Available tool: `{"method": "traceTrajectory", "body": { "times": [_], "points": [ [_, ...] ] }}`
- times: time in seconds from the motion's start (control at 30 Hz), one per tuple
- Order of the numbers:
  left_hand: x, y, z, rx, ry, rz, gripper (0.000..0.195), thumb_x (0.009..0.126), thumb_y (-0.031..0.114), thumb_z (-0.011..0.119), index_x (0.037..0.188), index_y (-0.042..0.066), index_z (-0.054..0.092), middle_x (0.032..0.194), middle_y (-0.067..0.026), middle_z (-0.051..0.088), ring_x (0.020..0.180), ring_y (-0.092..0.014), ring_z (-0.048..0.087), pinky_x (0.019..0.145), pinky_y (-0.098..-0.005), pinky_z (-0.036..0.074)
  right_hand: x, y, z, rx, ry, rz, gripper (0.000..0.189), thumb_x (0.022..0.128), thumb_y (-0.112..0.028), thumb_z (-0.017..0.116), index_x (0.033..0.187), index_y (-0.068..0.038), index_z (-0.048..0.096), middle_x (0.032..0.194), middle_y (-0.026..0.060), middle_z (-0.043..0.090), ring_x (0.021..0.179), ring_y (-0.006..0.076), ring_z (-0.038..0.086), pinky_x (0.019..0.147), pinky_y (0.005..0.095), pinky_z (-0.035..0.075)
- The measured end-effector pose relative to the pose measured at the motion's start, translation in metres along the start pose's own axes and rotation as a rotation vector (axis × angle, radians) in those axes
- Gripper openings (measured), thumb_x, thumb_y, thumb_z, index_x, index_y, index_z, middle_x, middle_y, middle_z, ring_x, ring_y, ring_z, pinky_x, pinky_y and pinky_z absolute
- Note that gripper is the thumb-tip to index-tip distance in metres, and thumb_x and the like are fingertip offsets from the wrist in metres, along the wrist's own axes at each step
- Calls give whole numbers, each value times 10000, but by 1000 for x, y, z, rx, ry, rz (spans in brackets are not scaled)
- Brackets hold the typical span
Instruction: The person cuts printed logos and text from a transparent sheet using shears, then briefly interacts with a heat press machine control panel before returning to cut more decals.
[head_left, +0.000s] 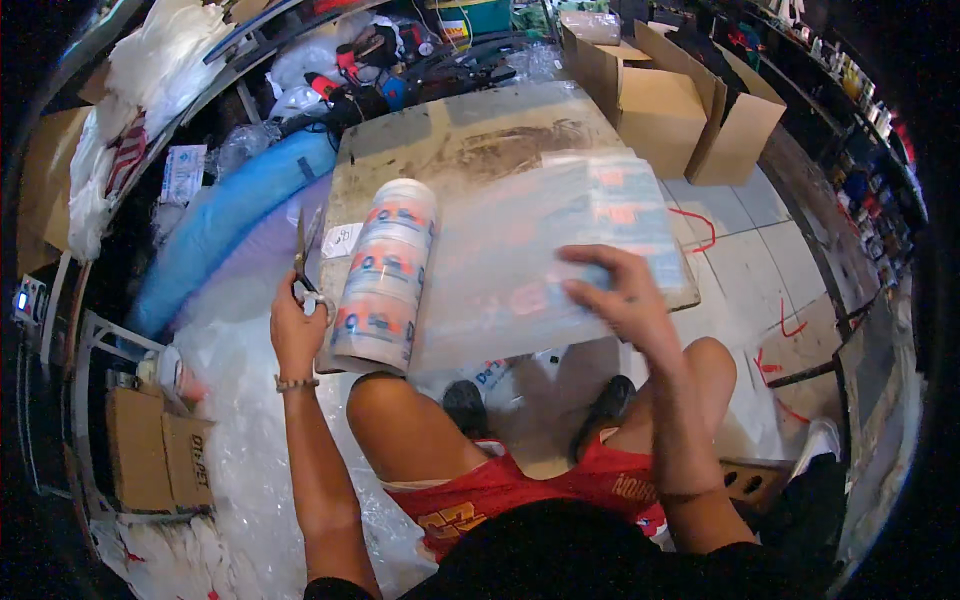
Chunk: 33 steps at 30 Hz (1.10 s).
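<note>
My left hand (298, 330) holds a pair of scissors (301, 255) by the handles, blades pointing up, beside the left edge of a low wooden board (480, 142). On the board lies a roll of printed plastic film (384, 277). From it a translucent sheet (502, 262) spreads to the right, over or against a stack of printed plastic pieces (634, 202); where they meet is unclear. Over the sheet's right part hovers my right hand (619, 292), blurred, with thumb and forefinger apart and nothing seen between them.
Cardboard boxes (660, 112) stand beyond the board at right. Tools and cables (360, 82) crowd the far left. A long blue plastic-wrapped bundle (232, 217) lies left of the board. Red strips (791, 322) lie on the tiled floor at right. My knees are at the board's near edge.
</note>
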<state>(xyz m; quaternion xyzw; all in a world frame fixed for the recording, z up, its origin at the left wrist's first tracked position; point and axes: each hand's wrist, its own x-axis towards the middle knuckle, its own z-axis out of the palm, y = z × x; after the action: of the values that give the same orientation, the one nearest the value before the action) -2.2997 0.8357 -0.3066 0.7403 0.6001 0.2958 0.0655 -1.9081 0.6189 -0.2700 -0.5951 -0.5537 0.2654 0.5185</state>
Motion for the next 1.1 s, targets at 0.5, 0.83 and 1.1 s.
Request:
{"method": "traceTrajectory", "body": {
  "times": [0.5,0.83,1.1],
  "points": [
    [-53,38,33,-475,-46,35,679,774,81,759,1381,29,459,1071,-107,592,925,-190,596,776,-320,520,-112,107,-7,811,772,455,734,934,-162,632,1530,-209,207,1345,127,499,1088,228,575,927,430,481],
    [-240,118,-16,-1137,-861,-429,738,801,126,780,1428,24,406,1147,-95,615,1026,-177,599,871,-326,508,-143,121,101,708,346,280,1071,874,24,684,1563,-246,-90,1257,132,577,1038,163,585,854,275,498],
    [-299,126,30,-1023,-1137,-659,755,861,33,718,1499,42,314,1168,-116,638,987,-156,639,796,-270,539,-105,126,120,501,403,346,426,872,-34,697,1279,21,587,1114,102,669,827,97,626,726,238,521]
  ]
}}
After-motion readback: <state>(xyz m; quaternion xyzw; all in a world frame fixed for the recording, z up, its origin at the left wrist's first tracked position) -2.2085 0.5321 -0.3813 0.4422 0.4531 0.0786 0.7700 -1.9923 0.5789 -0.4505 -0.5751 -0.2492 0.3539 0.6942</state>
